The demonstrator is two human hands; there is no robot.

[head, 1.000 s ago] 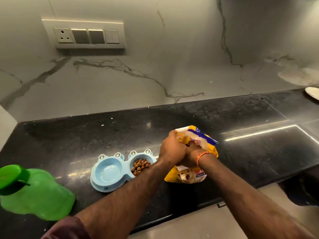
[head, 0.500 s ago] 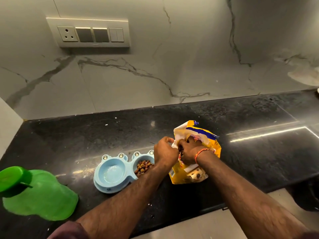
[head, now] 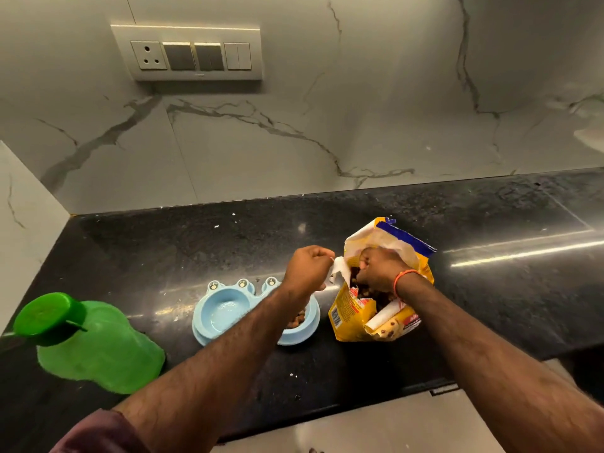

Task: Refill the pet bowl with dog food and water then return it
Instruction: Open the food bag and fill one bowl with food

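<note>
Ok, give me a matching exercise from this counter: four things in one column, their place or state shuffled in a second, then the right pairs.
Things
1. green bottle
2. pet bowl
3. dog food bag
4. switch panel

Places or states
A. mounted on the marble wall
B. open at the top, with the right hand reaching in and the left hand pinching its torn edge
C. at the left end of the counter, cap on
D. two hollows, kibble in the right one

Pairs: 1-C, 2-D, 3-B, 4-A
</note>
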